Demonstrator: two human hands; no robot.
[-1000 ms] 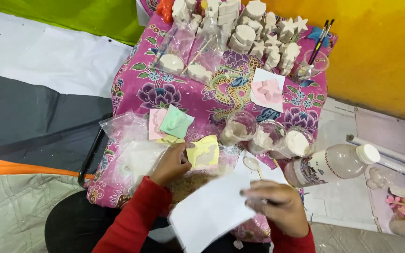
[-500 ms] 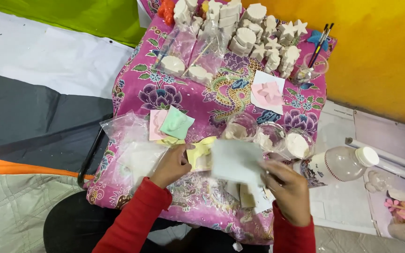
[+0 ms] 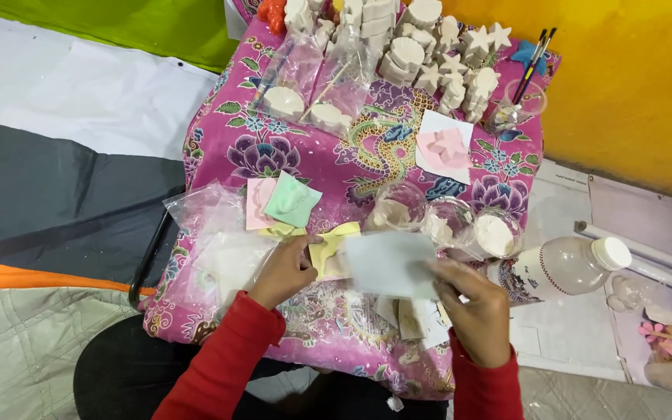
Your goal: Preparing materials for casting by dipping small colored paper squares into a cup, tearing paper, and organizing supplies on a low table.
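While left hand (image 3: 283, 272) pinches yellow mould (image 3: 328, 250), right hand (image 3: 472, 307) grasps blurred white sheet (image 3: 389, 264).

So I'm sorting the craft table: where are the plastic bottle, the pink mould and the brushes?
plastic bottle (image 3: 558, 268), head view, middle of its clear body.
pink mould (image 3: 446, 149), head view, its raised centre.
brushes (image 3: 534, 58), head view, upper handles.
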